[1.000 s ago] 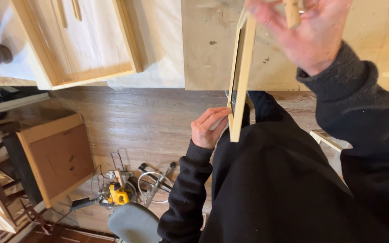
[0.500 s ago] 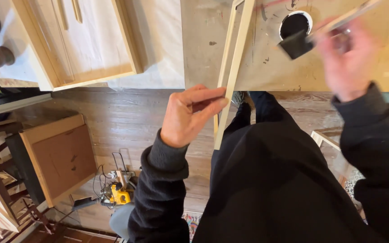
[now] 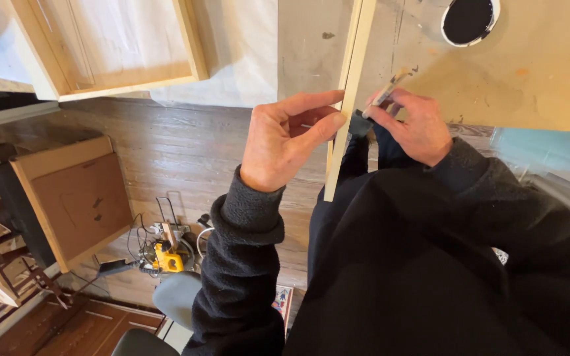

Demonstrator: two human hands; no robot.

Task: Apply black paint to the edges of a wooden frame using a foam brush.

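A long pale wooden strip runs from the top of the view down over the edge of a tan worktable. My left hand pinches the strip near its lower end, thumb against its side. My right hand is on the other side of the strip and holds a small brush with its dark tip against the strip's edge. An open can of black paint stands on the table at the upper right. Both sleeves are black fleece.
A light wooden cabinet door lies on white sheeting at the upper left. Below, on the wood floor, are a brown panel, a yellow power tool with cords and a grey stool seat.
My right hand has come down from the paint can to the strip with the brush. My left hand has kept its hold on the strip, which now stands more upright.
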